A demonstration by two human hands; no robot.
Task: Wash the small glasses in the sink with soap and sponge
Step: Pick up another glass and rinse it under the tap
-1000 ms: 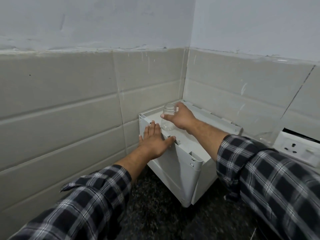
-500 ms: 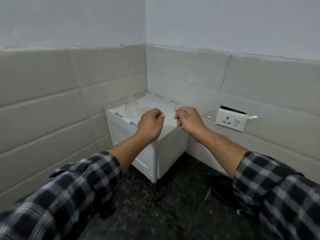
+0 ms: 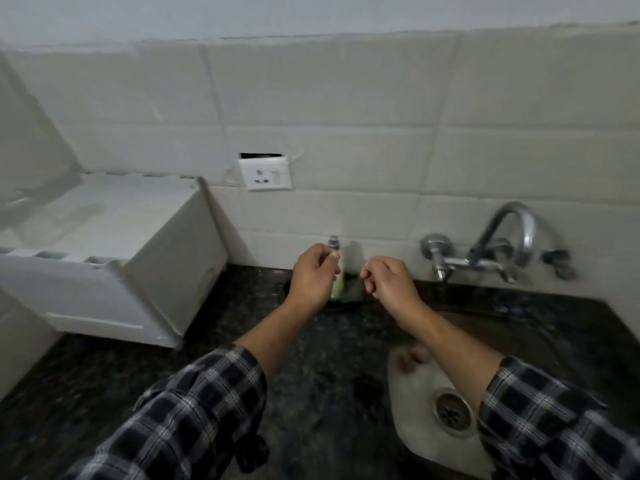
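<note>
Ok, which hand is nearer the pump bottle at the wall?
The left hand: its curled fingers overlap the pump bottle in the head view, right beside the pump head. The right hand hangs clear of it, toward the tap.

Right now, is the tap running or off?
Off, as far as the picture shows: no water falls from the tap into the sink below, though the view is blurred.

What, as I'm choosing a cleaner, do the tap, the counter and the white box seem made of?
Tap: polished metal, likely chromed, given its bright mirror-like highlights. Counter: dark speckled stone, probably granite, slightly glossy. White box: seemingly plastic, matte, with moulded slots along its rim.
</note>
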